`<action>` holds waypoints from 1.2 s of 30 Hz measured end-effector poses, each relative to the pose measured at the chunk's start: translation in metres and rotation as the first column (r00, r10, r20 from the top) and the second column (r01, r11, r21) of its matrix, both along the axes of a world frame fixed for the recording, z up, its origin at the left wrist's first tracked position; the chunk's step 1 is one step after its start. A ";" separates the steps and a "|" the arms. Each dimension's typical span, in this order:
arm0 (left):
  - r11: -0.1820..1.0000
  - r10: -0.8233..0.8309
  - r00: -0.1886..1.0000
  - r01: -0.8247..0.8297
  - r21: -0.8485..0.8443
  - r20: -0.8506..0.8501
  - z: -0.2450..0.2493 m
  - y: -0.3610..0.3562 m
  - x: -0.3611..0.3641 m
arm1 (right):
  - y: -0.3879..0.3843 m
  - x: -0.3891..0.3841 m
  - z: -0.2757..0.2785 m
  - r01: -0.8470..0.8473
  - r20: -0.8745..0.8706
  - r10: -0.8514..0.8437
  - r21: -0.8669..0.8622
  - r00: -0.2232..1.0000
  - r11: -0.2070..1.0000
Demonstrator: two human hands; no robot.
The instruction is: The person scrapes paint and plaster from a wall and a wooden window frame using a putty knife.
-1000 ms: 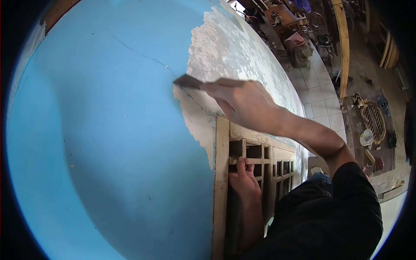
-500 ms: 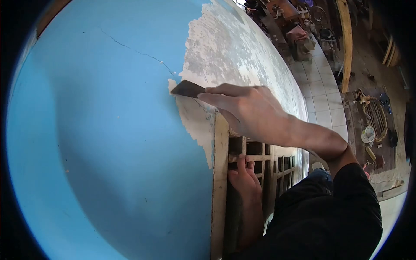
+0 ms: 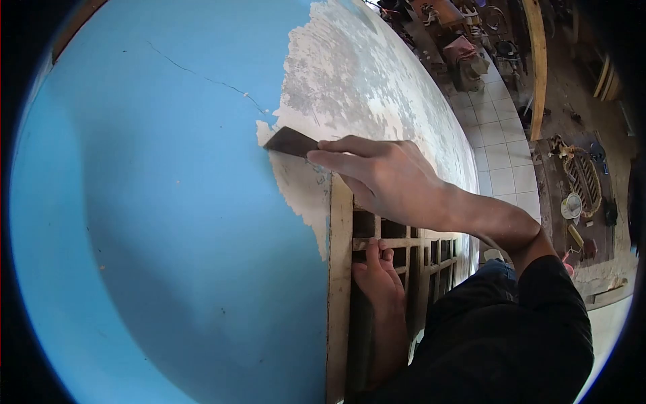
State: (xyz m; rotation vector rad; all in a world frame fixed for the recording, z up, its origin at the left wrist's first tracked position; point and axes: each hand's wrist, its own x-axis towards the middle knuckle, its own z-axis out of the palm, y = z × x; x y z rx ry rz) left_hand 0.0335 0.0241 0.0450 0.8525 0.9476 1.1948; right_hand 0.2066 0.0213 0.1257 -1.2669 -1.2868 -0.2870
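My right hand [image 3: 393, 175] is closed around a dark flat scraper [image 3: 291, 142]. The blade's tip lies against the blue wall [image 3: 182, 168], at the ragged border where blue paint meets a bare patch [image 3: 326, 81] of white and grey. Most of the handle is hidden inside the fingers. Lower down, my left hand [image 3: 382, 279] grips a bar of the wooden lattice frame [image 3: 397, 244], its fingers curled over the wood. A thin crack [image 3: 215, 82] runs through the blue paint up and left of the blade.
On the right, a strip of tiled floor [image 3: 501, 145] runs beside a wooden post [image 3: 537, 74]. A worn board [image 3: 572, 202] there carries a small tub [image 3: 571, 207], a paint roller [image 3: 575, 236] and a coiled woven item [image 3: 589, 185]. Assorted clutter fills the back.
The scraper and right hand sit at nearly the same spot on the wall, with the view shifted slightly. My left hand keeps its hold on the lattice bar.
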 end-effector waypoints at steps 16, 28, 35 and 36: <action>1.000 0.025 0.999 -0.025 -0.012 -0.030 0.003 0.001 0.001 | 0.000 0.014 0.008 -0.046 0.022 0.047 -0.075 0.999 0.996; 0.999 0.042 0.998 -0.043 -0.025 -0.040 0.008 -0.003 0.007 | 0.002 -0.001 0.014 0.072 0.046 -0.067 -0.109 0.997 0.991; 1.000 -0.002 0.998 0.002 -0.006 -0.064 0.006 -0.002 0.000 | 0.007 0.022 0.021 -0.068 -0.028 0.066 -0.077 0.997 0.995; 1.000 0.017 0.997 -0.018 -0.013 -0.069 0.008 -0.003 0.005 | 0.009 0.021 0.017 -0.030 -0.007 0.030 -0.054 1.000 0.998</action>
